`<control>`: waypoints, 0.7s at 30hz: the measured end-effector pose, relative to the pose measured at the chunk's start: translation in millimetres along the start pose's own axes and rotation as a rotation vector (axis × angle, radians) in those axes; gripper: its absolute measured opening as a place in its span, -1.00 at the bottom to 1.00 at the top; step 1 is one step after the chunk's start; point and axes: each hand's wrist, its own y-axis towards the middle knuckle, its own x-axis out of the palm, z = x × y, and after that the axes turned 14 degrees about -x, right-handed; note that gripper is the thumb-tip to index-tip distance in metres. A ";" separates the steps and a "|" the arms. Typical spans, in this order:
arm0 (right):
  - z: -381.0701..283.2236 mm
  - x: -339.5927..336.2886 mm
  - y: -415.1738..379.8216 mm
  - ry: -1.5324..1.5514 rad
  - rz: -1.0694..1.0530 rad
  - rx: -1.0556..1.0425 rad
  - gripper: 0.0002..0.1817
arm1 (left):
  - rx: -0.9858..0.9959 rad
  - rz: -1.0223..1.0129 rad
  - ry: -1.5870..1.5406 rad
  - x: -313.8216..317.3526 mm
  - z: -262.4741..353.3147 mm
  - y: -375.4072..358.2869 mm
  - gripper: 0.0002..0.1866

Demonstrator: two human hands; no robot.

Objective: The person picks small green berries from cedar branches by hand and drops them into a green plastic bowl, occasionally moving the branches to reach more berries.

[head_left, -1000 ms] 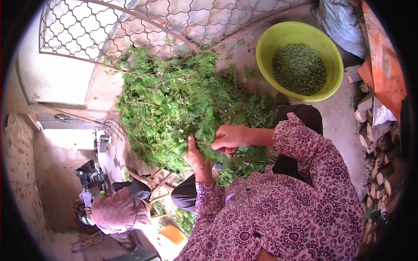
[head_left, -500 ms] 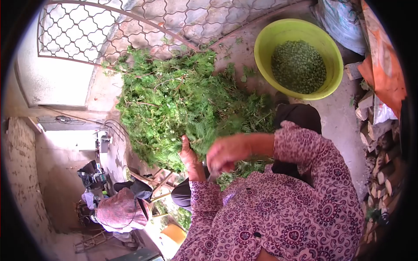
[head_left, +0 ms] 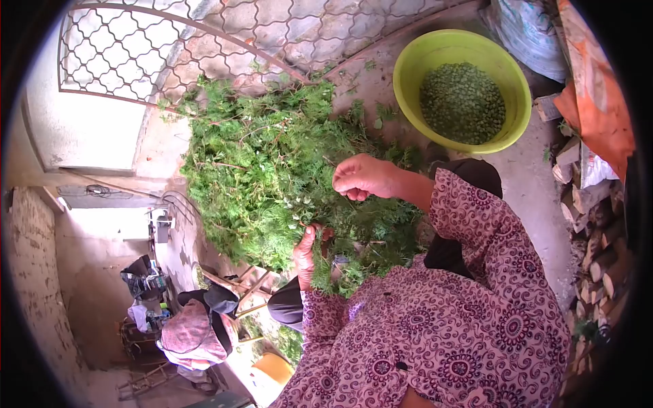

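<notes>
At the far left, a wavy metal grille (head_left: 170,11) spans the area beyond the floor (head_left: 537,183). Lower down on that side, a co-worker (head_left: 194,336) in a pinkish patterned top is bent forward, with a yellow tub (head_left: 272,368) nearby to the right.

Next comes the broad heap of feathery green foliage (head_left: 252,177), spread over the floor from near the grille back toward the person's lap, brown stems and a few small pale specks showing among the leaves. At the heap's near edge is the left hand (head_left: 307,257), its thumb raised and its other fingers curled around leafy sprigs (head_left: 325,262) — partly hidden by the leaves. Farther out and to the right, the right hand (head_left: 366,178) is above the heap, fingers bent inward and the tips drawn together; whether they pinch anything small, one cannot tell.

Beyond the heap's right edge, toward the far edge of the floor, stands a yellow-green basin (head_left: 450,46), its bottom covered with small green pieces (head_left: 462,103). Along the floor's right edge are a pale sack (head_left: 527,37), an orange sheet (head_left: 598,115) and, nearer the person, stacked firewood (head_left: 604,265) — cut ends facing the floor.
</notes>
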 end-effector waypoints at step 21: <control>30.1 22.2 1.1 -0.842 -0.118 -0.393 -0.78 | -0.047 0.127 0.146 -9.9 -22.7 30.8 -0.54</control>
